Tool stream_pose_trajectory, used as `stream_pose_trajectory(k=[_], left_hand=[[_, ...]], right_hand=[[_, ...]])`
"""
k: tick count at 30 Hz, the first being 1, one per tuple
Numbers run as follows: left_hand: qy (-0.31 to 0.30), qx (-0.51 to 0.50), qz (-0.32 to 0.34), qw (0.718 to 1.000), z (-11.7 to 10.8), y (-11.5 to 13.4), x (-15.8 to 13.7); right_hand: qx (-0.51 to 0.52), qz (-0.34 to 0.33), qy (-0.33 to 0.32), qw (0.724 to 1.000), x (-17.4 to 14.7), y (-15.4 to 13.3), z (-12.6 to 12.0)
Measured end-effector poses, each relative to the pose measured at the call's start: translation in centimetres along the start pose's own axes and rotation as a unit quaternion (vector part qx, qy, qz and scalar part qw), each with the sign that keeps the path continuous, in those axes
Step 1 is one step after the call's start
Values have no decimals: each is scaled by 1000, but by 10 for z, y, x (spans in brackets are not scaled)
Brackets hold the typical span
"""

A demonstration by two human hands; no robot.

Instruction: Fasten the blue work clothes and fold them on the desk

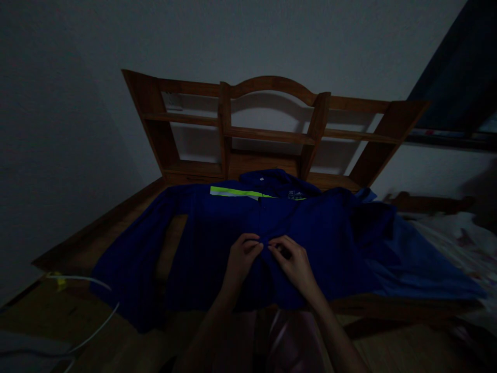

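A dark blue work jacket (217,228) lies spread out, front side up, with its collar toward the shelf and a yellow-green and silver strip across the chest. My left hand (244,255) pinches the jacket's front edge near the middle. Close beside it, my right hand (290,255) pinches the other front edge, thumb against fingers. The fingertips of both hands nearly meet at the front opening. Whether a button sits between them is too dark to make out. One sleeve stretches to the left and hangs over the desk's edge.
Behind the jacket, a wooden shelf unit (267,135) stands on the wooden desk (128,223) against the wall. Lighter blue cloth (423,264) lies at the right. A white cable (95,329) loops at the lower left. Patterned bedding (466,243) shows at the far right.
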State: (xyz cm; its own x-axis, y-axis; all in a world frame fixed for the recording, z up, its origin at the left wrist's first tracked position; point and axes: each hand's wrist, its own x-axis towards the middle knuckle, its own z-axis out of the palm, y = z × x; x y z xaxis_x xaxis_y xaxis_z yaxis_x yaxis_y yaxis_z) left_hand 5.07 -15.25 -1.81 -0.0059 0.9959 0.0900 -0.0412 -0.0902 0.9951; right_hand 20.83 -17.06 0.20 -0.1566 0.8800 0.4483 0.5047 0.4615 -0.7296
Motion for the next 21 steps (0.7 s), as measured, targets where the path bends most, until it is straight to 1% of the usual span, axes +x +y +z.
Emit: stream_pose_trajectory(k=[2, 5, 9, 16, 21], left_hand=[[-9, -24, 5, 1000, 1, -1, -1], [-5, -37, 16, 999, 4, -4, -3], [11, -19, 30, 999, 5, -6, -3], [6, 28, 9, 1000, 6, 0, -3], [9, 47, 19, 999, 8, 7, -5]], right_hand=[[3, 0, -4, 1000, 0, 0, 0], [3, 3, -2, 1000, 0, 0, 0], [0, 5, 0, 1000, 0, -1, 0], [-14, 10, 2, 1000, 1, -1, 0], [-15, 7, 2, 1000, 0, -3, -1]])
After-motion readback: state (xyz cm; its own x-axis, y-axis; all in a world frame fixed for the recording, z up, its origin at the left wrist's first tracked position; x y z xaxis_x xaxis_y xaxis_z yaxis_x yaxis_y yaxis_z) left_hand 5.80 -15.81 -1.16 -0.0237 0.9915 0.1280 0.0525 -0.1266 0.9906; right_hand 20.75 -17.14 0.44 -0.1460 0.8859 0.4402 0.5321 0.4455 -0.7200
